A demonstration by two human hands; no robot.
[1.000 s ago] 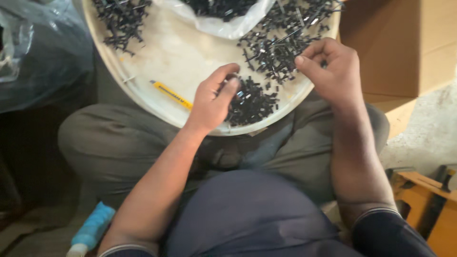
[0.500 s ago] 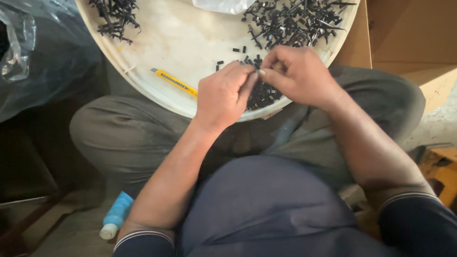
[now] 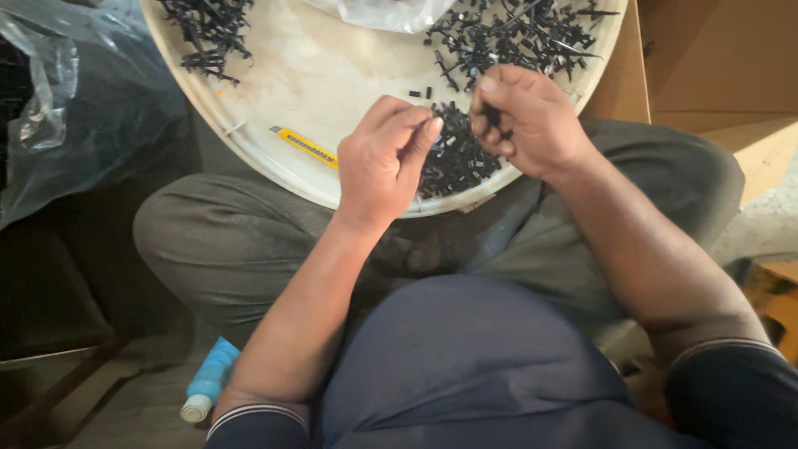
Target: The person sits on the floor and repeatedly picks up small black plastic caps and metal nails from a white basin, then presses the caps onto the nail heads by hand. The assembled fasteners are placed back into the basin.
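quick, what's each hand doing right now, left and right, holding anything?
Left hand: fingers curled over the small black parts on the round tray; whether it grips one cannot be told.
Right hand: closed, pinching a small black part.

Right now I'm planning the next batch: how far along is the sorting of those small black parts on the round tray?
Looks partway. A heap of small black pieces lies on the round tray by the hands. The right hand pinches a black piece; the left hand hovers over the heap. Two branched clusters wait at the far side.
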